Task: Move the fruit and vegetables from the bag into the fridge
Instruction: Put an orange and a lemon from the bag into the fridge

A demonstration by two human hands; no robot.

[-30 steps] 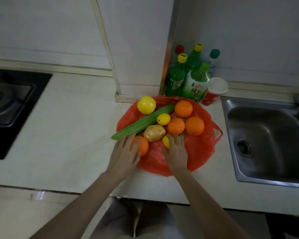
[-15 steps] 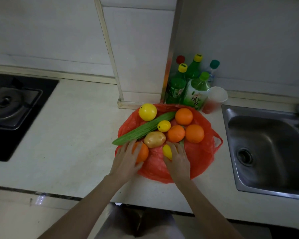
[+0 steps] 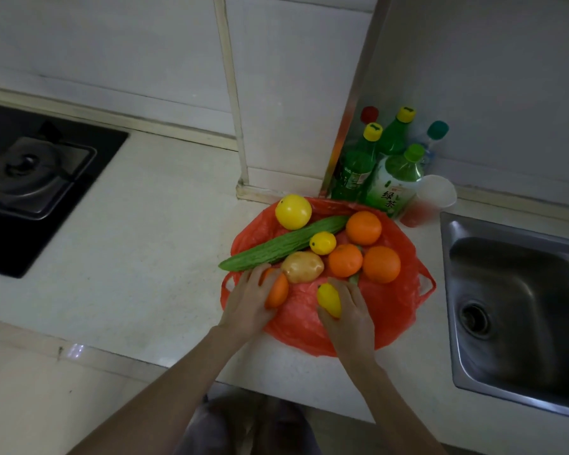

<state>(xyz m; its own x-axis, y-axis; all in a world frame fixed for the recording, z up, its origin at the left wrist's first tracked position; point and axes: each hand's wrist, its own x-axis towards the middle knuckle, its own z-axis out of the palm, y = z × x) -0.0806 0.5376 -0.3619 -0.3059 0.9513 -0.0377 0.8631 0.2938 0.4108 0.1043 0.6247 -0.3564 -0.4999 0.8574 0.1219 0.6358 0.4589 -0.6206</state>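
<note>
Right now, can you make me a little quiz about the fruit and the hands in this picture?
1. True or false: the left hand grips an orange.
2. Which thing does the right hand hold? A) the potato B) a small lemon C) the long green gourd
3. Fill in the missing word: all the fruit lies on a spread-out ___ plastic bag.

Key
1. True: its fingers curl round the orange at the bag's near left edge.
2. B: the lemon sits in its fingers; the potato and the gourd lie untouched.
3. Red.
</note>
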